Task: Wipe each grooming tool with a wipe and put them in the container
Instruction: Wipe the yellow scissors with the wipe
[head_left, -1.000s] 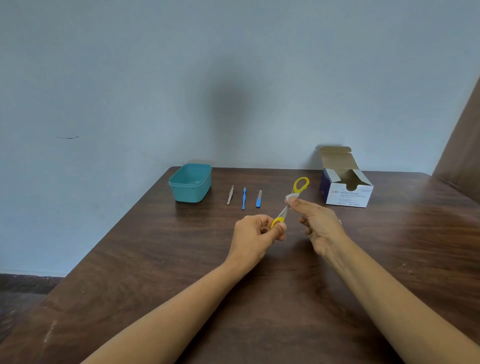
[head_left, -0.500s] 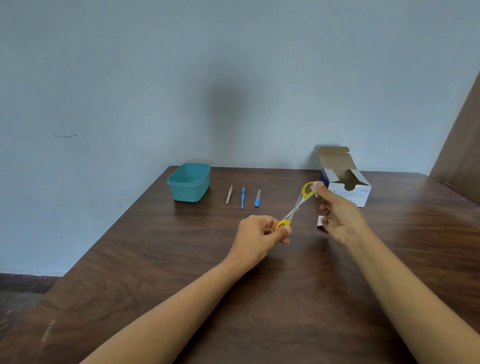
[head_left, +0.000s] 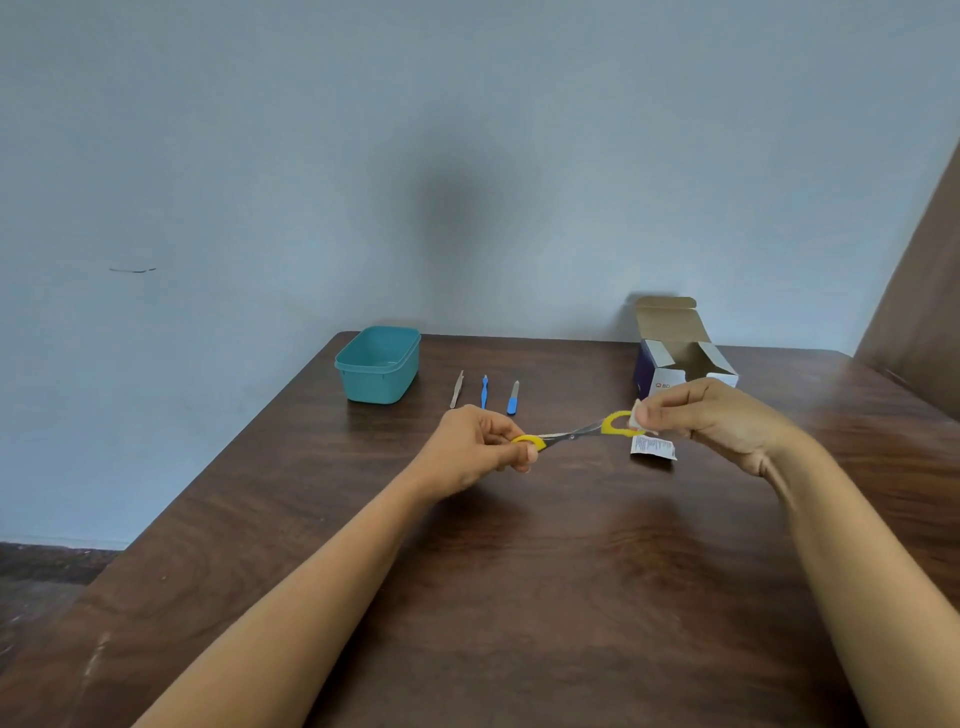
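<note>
Left hand (head_left: 478, 441) is gripping one yellow loop of scissors (head_left: 571, 435). Right hand (head_left: 711, 421) is pinching wipe (head_left: 638, 415) against the other. Teal container (head_left: 377, 387) is standing at tabletop (head_left: 519, 571) far-left corner.

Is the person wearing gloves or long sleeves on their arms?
No. The left hand and the right hand are bare, with no gloves. No sleeves, watch or bracelet show anywhere up to the picture's edge.

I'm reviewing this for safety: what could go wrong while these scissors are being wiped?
The scissors are held above the table by their yellow loops, left hand on one, right hand pinching the wipe on the other; a slip could bring bare blades against fingers. The small wipe might drop near the packet.
</note>
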